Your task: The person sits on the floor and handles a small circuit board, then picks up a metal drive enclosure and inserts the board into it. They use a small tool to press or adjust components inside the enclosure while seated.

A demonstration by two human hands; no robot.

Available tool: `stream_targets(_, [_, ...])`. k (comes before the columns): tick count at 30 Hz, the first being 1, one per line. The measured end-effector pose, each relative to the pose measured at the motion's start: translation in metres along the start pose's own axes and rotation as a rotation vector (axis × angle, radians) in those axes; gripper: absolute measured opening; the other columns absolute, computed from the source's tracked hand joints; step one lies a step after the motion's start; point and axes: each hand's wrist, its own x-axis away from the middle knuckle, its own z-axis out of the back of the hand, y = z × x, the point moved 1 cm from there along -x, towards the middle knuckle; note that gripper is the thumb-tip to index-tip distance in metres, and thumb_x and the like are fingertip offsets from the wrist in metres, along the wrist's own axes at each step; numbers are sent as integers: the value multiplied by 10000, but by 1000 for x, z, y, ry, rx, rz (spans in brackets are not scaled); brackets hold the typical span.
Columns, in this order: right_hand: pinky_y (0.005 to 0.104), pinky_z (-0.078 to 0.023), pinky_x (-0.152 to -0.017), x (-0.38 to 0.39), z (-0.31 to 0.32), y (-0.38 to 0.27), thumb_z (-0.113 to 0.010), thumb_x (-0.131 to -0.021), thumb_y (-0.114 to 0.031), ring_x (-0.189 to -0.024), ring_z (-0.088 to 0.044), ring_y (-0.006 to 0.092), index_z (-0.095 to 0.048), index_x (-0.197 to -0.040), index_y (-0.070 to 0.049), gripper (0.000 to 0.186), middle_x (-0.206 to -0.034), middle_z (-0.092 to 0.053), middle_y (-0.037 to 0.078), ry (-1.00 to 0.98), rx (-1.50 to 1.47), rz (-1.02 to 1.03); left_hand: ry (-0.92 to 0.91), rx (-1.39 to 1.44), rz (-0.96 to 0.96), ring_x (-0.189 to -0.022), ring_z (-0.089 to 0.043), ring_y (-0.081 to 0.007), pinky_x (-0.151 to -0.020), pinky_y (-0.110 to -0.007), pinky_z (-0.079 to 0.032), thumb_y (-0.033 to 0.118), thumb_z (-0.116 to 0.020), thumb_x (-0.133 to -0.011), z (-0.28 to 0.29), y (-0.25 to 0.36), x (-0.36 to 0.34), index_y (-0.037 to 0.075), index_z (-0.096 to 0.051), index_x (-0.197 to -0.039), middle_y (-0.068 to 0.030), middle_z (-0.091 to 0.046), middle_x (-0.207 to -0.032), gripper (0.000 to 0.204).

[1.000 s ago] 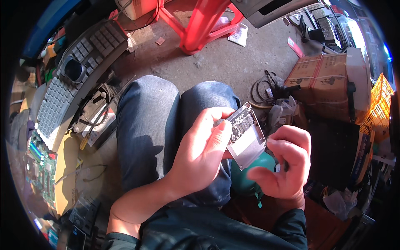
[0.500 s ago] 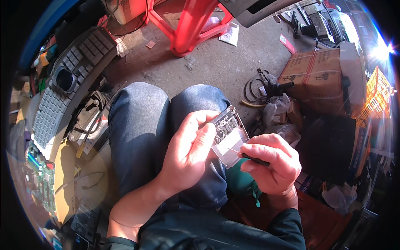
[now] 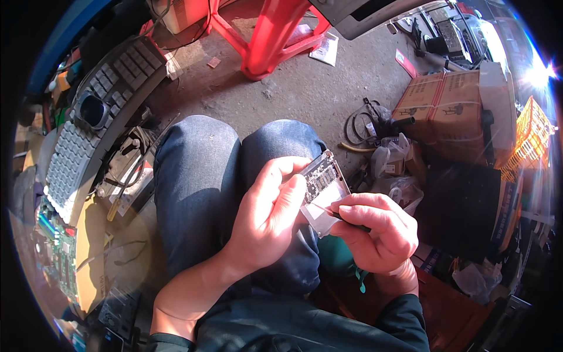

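In the head view, the person's left hand (image 3: 267, 214) grips a shallow metal case (image 3: 321, 223) by its left edge, the thumb laid along that side and the other fingers mostly hidden behind it. The case is held tilted above the right knee, with a dark circuit board (image 3: 321, 180) bearing several black chips in its upper part and a bare, brightly lit metal area below. The right hand (image 3: 380, 232) is closed around a slim tool with a black handle (image 3: 355, 224), pinched between thumb and fingers; its thin shaft points left over the bare lower area, and whether the tip touches the metal cannot be told. Below the hands are the person's legs in blue jeans (image 3: 196, 170), with a green item (image 3: 335, 258) beside the right thigh, partly covered by the right hand. To the left lies a pale keyboard (image 3: 70, 161) with a dark round-faced device (image 3: 92, 110) resting on it, and a green circuit board (image 3: 58, 255) nearer the person. Ahead, a red plastic stool (image 3: 263, 50) stands on the grey floor (image 3: 305, 94). To the right are coiled black cables (image 3: 353, 126), a strapped cardboard box (image 3: 437, 111) and an orange mesh basket (image 3: 531, 138).
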Motion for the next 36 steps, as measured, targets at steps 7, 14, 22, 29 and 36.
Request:
stream_targets(7, [337,-595,-690,-2,-1,-1,-842,-736,-24,-787,-730,273,-670,-981,-26,300,-909,-716,135,-9,11,-9,-13,-52,-29,-1030,-610,-116,-897,-278,-514,131,-399,-1082,2,0,0,-29,-465,-1297,-110,-636,-1136,277])
stream_targets(14, [336,-570,-617,-17,6,-5,-850,-717,-72,-701,-699,271,-663,-890,-15,261,-824,-677,115,-124,106,10,-1,-47,-20,-1015,-613,-112,-888,-276,-518,126,-406,-1078,0,-1,-1,-31,-467,-1294,-105,-639,-1120,274])
stream_targets(22, [338,-486,-550,-39,9,-9,-786,-723,-36,-625,-602,251,-590,-823,-26,220,-746,-600,76,-294,282,125,6,-91,-69,-949,-611,-92,-828,-261,-530,123,-414,-1072,2,-4,-1,-33,-479,-1281,-90,-645,-1075,269])
stream_targets(29, [323,-490,-550,-39,19,-18,-808,-716,-82,-633,-614,245,-581,-818,-45,252,-756,-599,72,-499,438,94,42,-127,-87,-939,-608,-84,-806,-255,-529,128,-421,-1068,1,-7,-3,-34,-491,-1266,-91,-645,-1063,265])
stream_targets(36, [337,-505,-555,-42,18,-14,-804,-708,-82,-641,-617,268,-603,-845,-32,249,-765,-595,88,-500,397,120,31,-77,-39,-909,-599,-70,-795,-241,-521,127,-428,-1064,-1,-3,-2,-31,-499,-1260,-78,-641,-1042,262])
